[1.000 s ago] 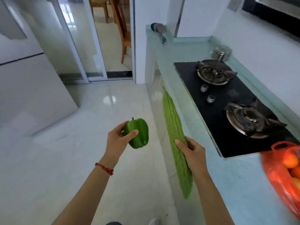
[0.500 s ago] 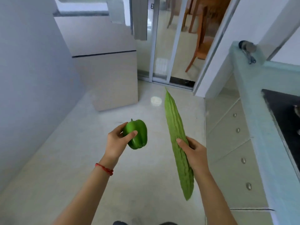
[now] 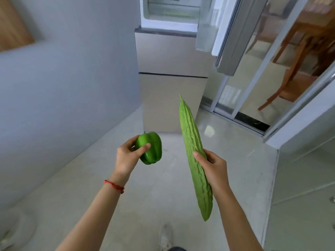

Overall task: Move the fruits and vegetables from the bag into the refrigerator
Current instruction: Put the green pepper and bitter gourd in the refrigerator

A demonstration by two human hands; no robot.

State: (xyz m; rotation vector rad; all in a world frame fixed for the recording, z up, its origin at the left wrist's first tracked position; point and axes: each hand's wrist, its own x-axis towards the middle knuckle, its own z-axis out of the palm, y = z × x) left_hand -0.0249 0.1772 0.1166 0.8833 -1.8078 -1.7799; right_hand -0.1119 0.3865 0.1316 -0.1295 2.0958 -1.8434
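My left hand (image 3: 127,157) grips a green bell pepper (image 3: 151,149), thumb across its front. My right hand (image 3: 214,169) holds a long bitter gourd (image 3: 192,142) around its middle, the pointed tip up and away from me. The refrigerator (image 3: 172,69) stands straight ahead against the wall; its upper door (image 3: 228,33) is swung open to the right and the lit upper compartment (image 3: 172,13) shows at the top edge. The bag is out of view.
A grey wall (image 3: 63,87) runs along the left. Glass sliding doors (image 3: 253,87) with wooden chairs (image 3: 299,69) behind them are at the right. Cabinet fronts (image 3: 308,178) line the right edge. Pale floor tiles (image 3: 163,196) stretch between me and the refrigerator.
The view has swung left from the counter and stove to face the refrigerator, which is closer. Both hands keep the same hold on the pepper and the gourd. The red bag left the view.
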